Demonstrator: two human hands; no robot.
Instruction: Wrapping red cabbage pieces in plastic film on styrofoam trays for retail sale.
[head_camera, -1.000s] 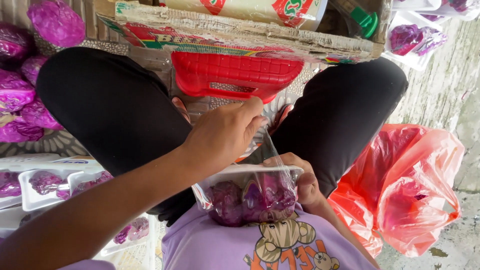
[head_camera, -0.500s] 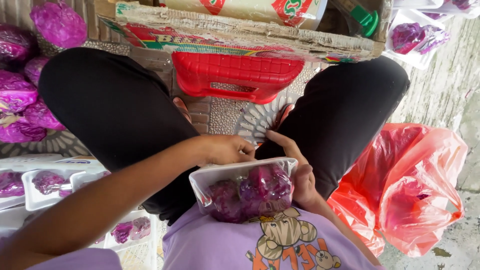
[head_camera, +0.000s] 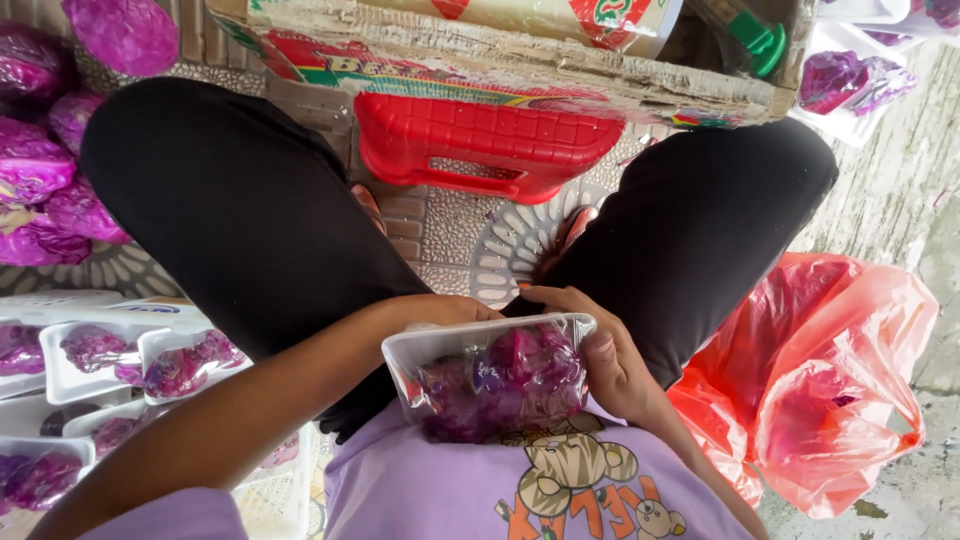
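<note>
A white foam tray of purple cabbage pieces (head_camera: 495, 375), covered in clear film, rests against my lilac shirt between my knees. My right hand (head_camera: 600, 350) grips its right side, fingers curled over the far rim. My left hand (head_camera: 435, 312) lies along the tray's far left edge, mostly hidden behind it, with the forearm crossing from the lower left. Both hands touch the tray.
Wrapped trays of purple cabbage (head_camera: 95, 350) are stacked at the left, whole purple cabbages (head_camera: 40, 165) beyond them. A red plastic stool (head_camera: 480, 145) and a cardboard box (head_camera: 500, 50) stand ahead. A red plastic bag (head_camera: 820, 390) lies at the right.
My left hand came down from above the tray to its far left edge. The film that stood up over the tray now lies flat on it.
</note>
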